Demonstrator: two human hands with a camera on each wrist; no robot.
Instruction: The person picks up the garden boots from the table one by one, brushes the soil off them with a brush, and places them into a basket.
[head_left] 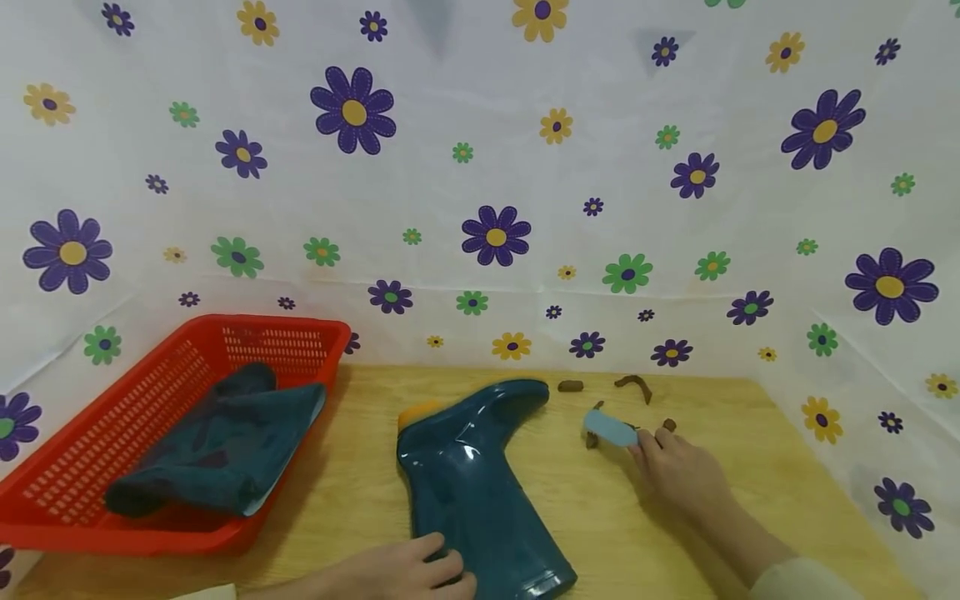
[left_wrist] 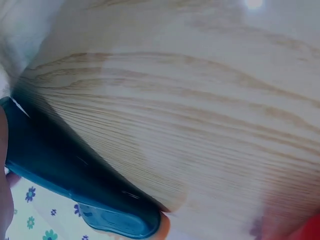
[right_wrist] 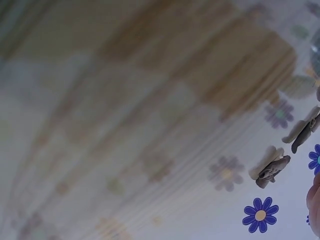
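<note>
A dark teal rain boot (head_left: 480, 483) with an orange sole edge lies on its side on the wooden table, toe pointing to the back right. My left hand (head_left: 405, 571) grips its shaft at the left edge, fingers curled on the rubber. The boot (left_wrist: 75, 165) also shows in the left wrist view. My right hand (head_left: 686, 471) pinches one end of a light blue flat scraper-like piece (head_left: 611, 429). Its blade overlaps small brown clay-like bits (head_left: 592, 440) on the table. The right wrist view hides this tool.
Left stands a red perforated basket (head_left: 67, 533) with a smeared teal boot (head_left: 217, 450) in it. Further brown pieces lie behind and beside the right hand: a short roll (head_left: 571, 386), a bent strip (head_left: 636, 385) and a lump (head_left: 670, 425). A flower-printed sheet (head_left: 420, 183) walls the table.
</note>
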